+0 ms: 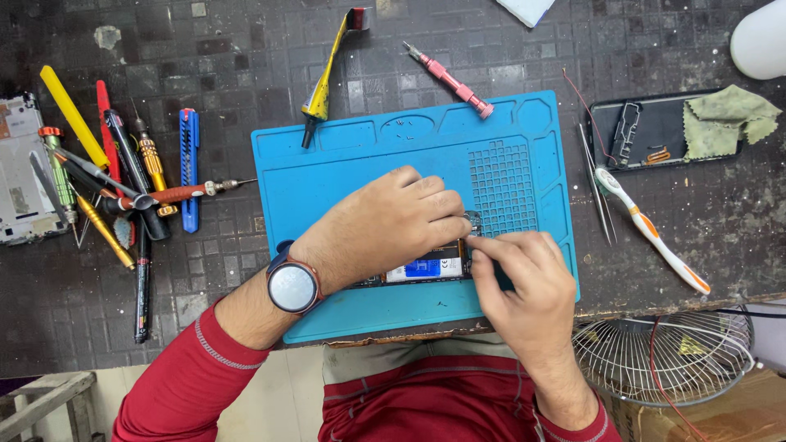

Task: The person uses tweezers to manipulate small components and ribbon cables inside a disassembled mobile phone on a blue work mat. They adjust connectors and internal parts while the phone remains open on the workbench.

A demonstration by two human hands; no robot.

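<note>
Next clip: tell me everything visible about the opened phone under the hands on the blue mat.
The opened phone lies flat on the blue work mat, near its front edge, back cover off. Only a strip shows: a dark frame, a battery with a white and blue label, and a small metallic part at the upper right corner. The left hand, with a round watch on its wrist, rests over most of it; the right hand pinches at that corner. The rest is hidden.
</note>
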